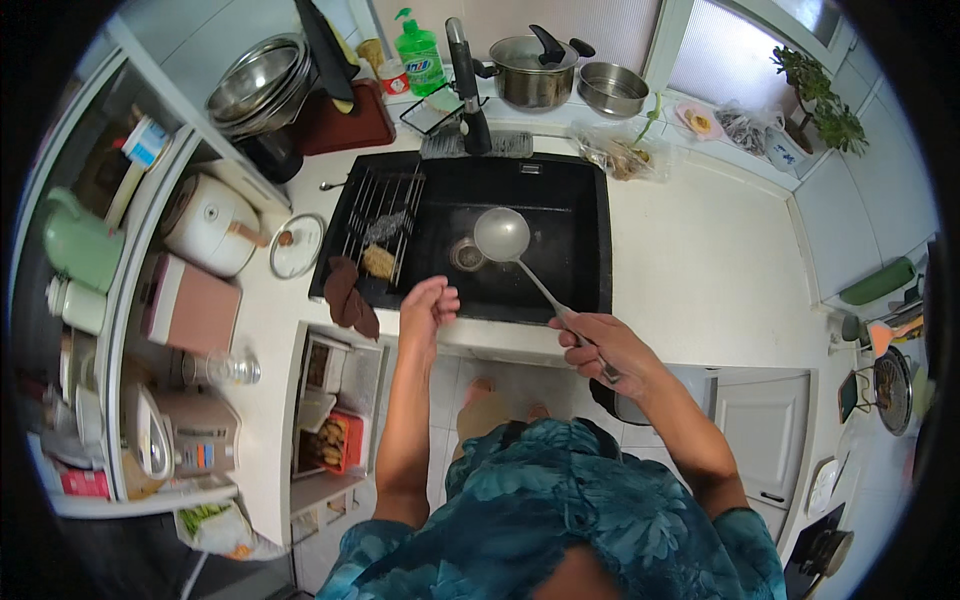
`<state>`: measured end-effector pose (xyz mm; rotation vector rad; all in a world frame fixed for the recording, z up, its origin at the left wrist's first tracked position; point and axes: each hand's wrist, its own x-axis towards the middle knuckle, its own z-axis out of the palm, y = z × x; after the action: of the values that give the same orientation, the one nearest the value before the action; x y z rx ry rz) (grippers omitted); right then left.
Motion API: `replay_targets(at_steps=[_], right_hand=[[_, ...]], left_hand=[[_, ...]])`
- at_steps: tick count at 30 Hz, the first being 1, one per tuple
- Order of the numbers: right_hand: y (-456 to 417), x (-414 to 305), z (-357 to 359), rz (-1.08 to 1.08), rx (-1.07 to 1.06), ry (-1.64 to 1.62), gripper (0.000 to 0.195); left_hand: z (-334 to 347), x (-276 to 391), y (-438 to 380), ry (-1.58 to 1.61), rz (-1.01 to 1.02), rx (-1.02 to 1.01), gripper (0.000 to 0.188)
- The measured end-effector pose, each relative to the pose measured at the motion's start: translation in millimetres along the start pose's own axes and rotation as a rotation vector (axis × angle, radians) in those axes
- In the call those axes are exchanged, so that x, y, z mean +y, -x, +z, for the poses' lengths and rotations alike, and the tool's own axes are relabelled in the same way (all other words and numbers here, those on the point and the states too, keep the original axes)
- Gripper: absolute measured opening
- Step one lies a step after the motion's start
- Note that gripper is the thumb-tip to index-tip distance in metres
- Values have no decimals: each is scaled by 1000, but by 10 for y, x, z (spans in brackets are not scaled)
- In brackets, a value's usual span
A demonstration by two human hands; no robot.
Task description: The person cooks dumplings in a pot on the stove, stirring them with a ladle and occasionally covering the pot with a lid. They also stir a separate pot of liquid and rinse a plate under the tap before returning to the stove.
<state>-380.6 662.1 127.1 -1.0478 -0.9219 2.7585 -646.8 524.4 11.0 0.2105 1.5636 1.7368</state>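
Note:
My right hand [611,352] is closed around the handle of a metal ladle [502,234], whose bowl is over the black sink [570,247], near the drain. My left hand [431,304] is above the sink's front edge, fingers curled, and nothing can be seen in it. A wire rack [379,187] spans the sink's left side, with a steel scouring pad [385,226] and a tan sponge [379,262] on it. A brown cloth [349,296] hangs over the front left corner. Behind the sink stands the black faucet [471,97].
At the back are a green soap bottle [420,56], a lidded pot [534,79], a steel pan [613,88] and a plastic bag [622,154]. A glass lid [297,246] lies left of the sink, and stacked steel bowls [259,86] stand behind it.

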Motion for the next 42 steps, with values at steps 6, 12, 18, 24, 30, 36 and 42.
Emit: replay_targets(at_steps=[6, 12, 18, 24, 30, 36, 42], right_hand=[[-365, -215, 263, 35, 127, -165, 25], [-741, -536, 618, 39, 206, -252, 28], [-968, -746, 949, 17, 258, -256, 23], [-1114, -843, 1066, 19, 326, -284, 29], [-1215, -901, 1147, 13, 299, -285, 25], [-1286, -928, 1080, 31, 284, -282, 21], [-1352, -940, 1055, 37, 298, -269, 21]], left_hand=[[340, 578, -1959, -337, 212, -155, 37], [775, 589, -3424, -1009, 799, -221, 46], [947, 421, -3907, -1082, 731, -283, 38], [1067, 594, -3893, -975, 817, -322, 23], [1025, 584, -3975, -1007, 807, -339, 20], [980, 582, -3995, -1012, 876, -394, 16], [1008, 639, -3938, -1024, 804, -387, 14]])
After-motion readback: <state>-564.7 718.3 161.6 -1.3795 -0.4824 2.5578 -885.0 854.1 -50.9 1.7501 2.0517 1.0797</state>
